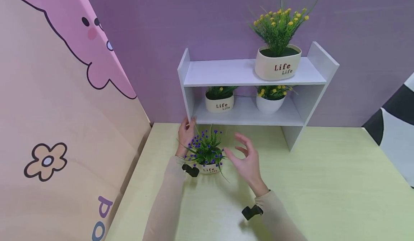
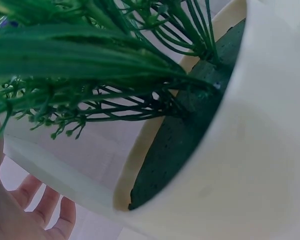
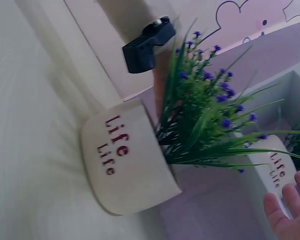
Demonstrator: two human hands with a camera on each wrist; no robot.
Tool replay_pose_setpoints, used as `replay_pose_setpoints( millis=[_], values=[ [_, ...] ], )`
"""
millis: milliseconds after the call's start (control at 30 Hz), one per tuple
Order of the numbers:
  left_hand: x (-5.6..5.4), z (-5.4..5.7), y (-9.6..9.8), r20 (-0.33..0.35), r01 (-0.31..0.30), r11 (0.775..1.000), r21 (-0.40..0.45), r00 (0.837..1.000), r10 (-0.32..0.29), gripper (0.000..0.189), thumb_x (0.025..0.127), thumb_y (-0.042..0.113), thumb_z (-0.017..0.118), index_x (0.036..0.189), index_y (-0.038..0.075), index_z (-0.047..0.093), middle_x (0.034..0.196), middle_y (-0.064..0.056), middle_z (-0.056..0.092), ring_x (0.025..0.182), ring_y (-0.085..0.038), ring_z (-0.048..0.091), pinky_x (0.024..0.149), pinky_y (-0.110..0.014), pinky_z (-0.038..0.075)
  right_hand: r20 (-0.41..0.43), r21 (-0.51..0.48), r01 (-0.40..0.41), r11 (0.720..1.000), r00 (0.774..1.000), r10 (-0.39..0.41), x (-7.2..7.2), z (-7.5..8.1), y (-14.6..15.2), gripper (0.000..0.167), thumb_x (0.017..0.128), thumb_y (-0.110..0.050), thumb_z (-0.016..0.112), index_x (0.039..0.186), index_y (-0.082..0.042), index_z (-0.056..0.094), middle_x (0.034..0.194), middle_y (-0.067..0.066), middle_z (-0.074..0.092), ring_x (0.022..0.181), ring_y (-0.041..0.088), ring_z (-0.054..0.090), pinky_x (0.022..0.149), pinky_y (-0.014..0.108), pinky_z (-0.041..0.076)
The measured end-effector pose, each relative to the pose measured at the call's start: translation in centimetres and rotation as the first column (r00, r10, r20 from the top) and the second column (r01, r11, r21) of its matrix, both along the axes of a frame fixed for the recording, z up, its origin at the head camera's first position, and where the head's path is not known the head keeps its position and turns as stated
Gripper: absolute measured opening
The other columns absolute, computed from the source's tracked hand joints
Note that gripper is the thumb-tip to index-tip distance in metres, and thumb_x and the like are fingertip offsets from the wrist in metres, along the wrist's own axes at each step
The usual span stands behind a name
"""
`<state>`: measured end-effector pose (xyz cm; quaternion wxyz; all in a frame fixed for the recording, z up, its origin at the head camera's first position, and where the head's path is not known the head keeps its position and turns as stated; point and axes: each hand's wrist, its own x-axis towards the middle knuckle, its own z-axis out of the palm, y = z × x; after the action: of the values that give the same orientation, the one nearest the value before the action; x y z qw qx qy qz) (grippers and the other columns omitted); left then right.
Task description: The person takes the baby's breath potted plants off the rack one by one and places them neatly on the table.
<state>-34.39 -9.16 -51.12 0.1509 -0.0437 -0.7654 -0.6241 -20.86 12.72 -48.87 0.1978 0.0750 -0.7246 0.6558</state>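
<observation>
A potted plant (image 1: 207,148) with small purple flowers stands on the table in front of the white shelf (image 1: 226,72), its cream oval pot lettered "Life". Reaching past it on the left, my left hand (image 1: 185,136) grips the lower front edge of the shelf's left side panel. In the left wrist view its fingers (image 2: 47,205) curve around that white panel, partly hidden behind it. My right hand (image 1: 247,158) is raised just right of the purple plant, fingers spread and loosely bent, holding nothing. In the right wrist view the right fingers (image 3: 292,200) overlap the shelf.
On the upper board sits a large pot with yellow flowers (image 1: 278,64). The lower board bears a "Life" pot (image 1: 220,103) and a round white pot (image 1: 270,103). A purple wall (image 1: 139,25) rises behind, and a cartoon-printed panel (image 1: 64,118) borders the table's left edge.
</observation>
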Motion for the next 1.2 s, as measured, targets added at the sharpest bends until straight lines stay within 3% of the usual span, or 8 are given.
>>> replay_pose_setpoints(
  millis=[300, 800, 967, 1100, 1200],
  values=[
    [0.1, 0.1, -0.1, 0.005, -0.004, 1.000, -0.002, 1.000, 0.004, 0.050, 0.113, 0.030, 0.052, 0.159, 0.010, 0.051, 0.142, -0.025, 0.064, 0.121, -0.045, 0.067, 0.092, -0.055, 0.057, 0.022, 0.037, 0.021, 0.999, 1.000, -0.022, 0.2, 1.9, 0.6, 0.066, 0.088, -0.001, 0.084, 0.148, -0.004, 0.057, 0.152, 0.009, 0.058, 0.133, 0.012, 0.054, 0.108, 0.034, 0.052],
    [0.1, 0.0, -0.1, 0.019, 0.005, 1.000, 0.007, 1.000, -0.005, 0.051, 0.114, 0.032, 0.051, 0.160, 0.012, 0.050, 0.144, -0.025, 0.063, 0.126, -0.046, 0.066, 0.096, -0.059, 0.056, -0.009, 0.003, 0.020, 1.000, 1.000, -0.020, 0.5, 4.1, 1.5, 0.064, 0.089, 0.001, 0.082, 0.147, 0.000, 0.055, 0.149, 0.008, 0.059, 0.131, 0.008, 0.055, 0.103, 0.022, 0.052],
    [0.0, 0.0, -0.1, 0.012, -0.001, 1.000, 0.003, 1.000, 0.001, 0.050, 0.114, 0.031, 0.051, 0.160, 0.011, 0.051, 0.144, -0.025, 0.063, 0.125, -0.045, 0.066, 0.097, -0.059, 0.056, -0.029, -0.016, 0.018, 1.000, 0.999, -0.018, 0.4, 4.8, 1.9, 0.064, 0.088, 0.004, 0.082, 0.146, 0.000, 0.055, 0.150, 0.016, 0.058, 0.130, 0.009, 0.056, 0.103, 0.024, 0.052],
    [0.0, 0.1, 0.0, 0.017, -0.002, 1.000, 0.003, 1.000, 0.002, 0.050, 0.113, 0.031, 0.051, 0.160, 0.012, 0.051, 0.144, -0.025, 0.063, 0.125, -0.045, 0.067, 0.095, -0.056, 0.057, -0.052, -0.017, 0.018, 1.000, 0.998, -0.019, 0.3, 5.1, 2.1, 0.065, 0.087, 0.005, 0.082, 0.146, 0.001, 0.055, 0.151, 0.021, 0.057, 0.130, 0.008, 0.056, 0.100, 0.018, 0.052],
    [0.1, 0.2, 0.0, 0.013, -0.005, 1.000, 0.002, 1.000, 0.005, 0.050, 0.113, 0.030, 0.051, 0.159, 0.011, 0.051, 0.143, -0.026, 0.064, 0.124, -0.047, 0.066, 0.091, -0.053, 0.058, -0.042, -0.014, 0.012, 1.000, 0.999, -0.013, 0.3, 5.3, 2.2, 0.065, 0.088, 0.005, 0.082, 0.147, 0.000, 0.055, 0.152, 0.021, 0.056, 0.130, 0.007, 0.056, 0.102, 0.022, 0.053]
  ],
)
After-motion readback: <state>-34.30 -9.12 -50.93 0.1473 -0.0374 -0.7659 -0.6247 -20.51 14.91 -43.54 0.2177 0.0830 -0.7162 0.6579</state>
